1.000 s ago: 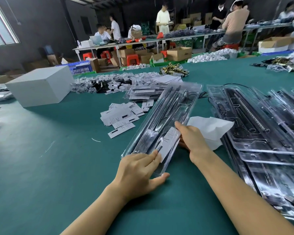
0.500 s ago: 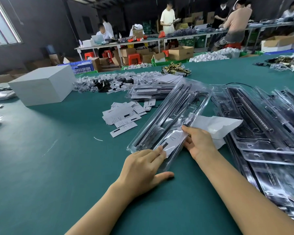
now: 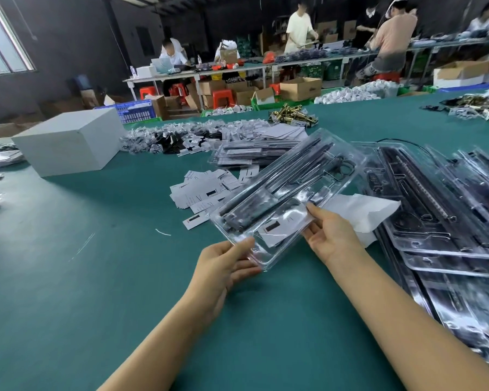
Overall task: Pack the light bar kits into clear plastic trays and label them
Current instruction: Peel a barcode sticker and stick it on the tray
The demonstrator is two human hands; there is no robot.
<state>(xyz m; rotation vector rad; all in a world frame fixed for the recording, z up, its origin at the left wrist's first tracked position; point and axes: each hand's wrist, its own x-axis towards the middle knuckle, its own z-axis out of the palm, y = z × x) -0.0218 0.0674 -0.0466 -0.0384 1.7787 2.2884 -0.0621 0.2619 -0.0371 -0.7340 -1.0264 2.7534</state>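
Green table (image 3: 68,306), both hands, left hand (image 3: 223,266), right hand (image 3: 333,238), gripping clear tray (image 3: 288,193), long axis running far-right

Packing workshop, factory-floor type. Long work table (image 3: 68,306) covered in green mat runs edge to edge — piled with clear plastic trays (image 3: 449,221) along its right edge, loose paper labels (image 3: 206,193) mid-table, a heap of small bagged parts (image 3: 175,136) and brass fittings (image 3: 292,114) toward the far edge, a white box (image 3: 68,142) near the left edge. Behind it, a second long bench (image 3: 266,67) with several workers (image 3: 297,29) standing or seated. Under that bench — open cardboard cartons (image 3: 299,88), red plastic stools (image 3: 222,98), a blue crate (image 3: 136,112). Dark walls, window (image 3: 0,43) at upper left.
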